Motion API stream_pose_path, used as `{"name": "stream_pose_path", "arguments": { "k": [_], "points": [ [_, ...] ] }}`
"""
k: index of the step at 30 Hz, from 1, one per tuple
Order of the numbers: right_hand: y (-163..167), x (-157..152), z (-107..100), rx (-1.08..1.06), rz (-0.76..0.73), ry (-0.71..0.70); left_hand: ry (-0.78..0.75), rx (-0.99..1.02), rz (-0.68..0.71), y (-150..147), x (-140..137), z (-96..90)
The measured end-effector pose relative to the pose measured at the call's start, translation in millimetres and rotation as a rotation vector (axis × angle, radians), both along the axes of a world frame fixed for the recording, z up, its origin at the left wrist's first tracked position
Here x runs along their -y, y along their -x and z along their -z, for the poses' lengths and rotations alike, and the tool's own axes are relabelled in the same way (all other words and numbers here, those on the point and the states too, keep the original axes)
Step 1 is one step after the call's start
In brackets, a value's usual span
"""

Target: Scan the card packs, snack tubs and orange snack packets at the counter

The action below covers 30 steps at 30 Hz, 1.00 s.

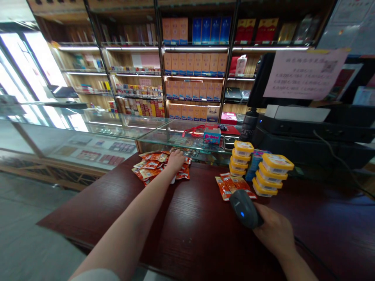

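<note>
While the left hand (175,159) lies flat, fingers spread, on the loose heap of orange-red foil snack packets (152,164), gripping none, the right hand (275,233) is closed around a dark grey handheld barcode scanner (244,208). Just ahead of its nose lie a few more packets (231,185). Beyond them, two stacks of yellow-lidded tubs (272,173) could topple if the scanner swings forward.

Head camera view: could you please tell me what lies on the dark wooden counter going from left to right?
Pile of orange snack packets under the left hand → few orange packets → black barcode scanner in the right hand → right stack of yellow-lidded tubs.
</note>
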State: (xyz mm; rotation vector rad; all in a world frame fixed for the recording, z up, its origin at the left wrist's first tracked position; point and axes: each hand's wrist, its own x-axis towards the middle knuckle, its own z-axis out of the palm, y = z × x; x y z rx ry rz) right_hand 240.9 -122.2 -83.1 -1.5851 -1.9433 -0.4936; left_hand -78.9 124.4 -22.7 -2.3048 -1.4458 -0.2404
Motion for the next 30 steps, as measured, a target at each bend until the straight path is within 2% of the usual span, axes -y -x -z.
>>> {"name": "stream_pose_path", "arguments": {
  "k": [4,8,11,14,17,19,24,27,30],
  "points": [
    [-1.7,-1.7,0.2,0.013,-0.006,0.015,0.017,0.026,0.019,-0.3,0.3,-2.5],
    [-2.7,-2.7,0.5,0.006,0.004,0.035,-0.013,0.216,-0.121,0.0,12.3,-9.3],
    [-1.3,-1.6,-1.0,0.001,0.027,0.051,-0.039,0.524,-0.160,-4.8,30.6,-10.3],
    [1.0,0.0,-4.0,-0.006,0.034,0.056,-0.018,0.948,-0.047,-14.6,54.8,-1.8],
    [3.0,0.7,-6.2,-0.031,0.033,0.066,0.115,1.360,0.031,-26.7,78.8,15.6],
    [4.1,0.7,-6.0,-0.054,0.037,0.076,0.205,1.517,0.044,-34.3,91.1,29.2],
    [7.1,-0.1,-1.1,-0.067,0.031,0.057,0.298,1.727,0.058,-45.3,105.2,56.3],
    [11.9,0.3,-3.1,-0.086,0.015,0.063,0.307,1.722,0.065,-46.8,106.9,63.0],
    [19.9,0.1,-13.7,-0.181,0.010,0.171,0.303,1.648,0.091,-46.4,106.5,65.0]
  ]
}}
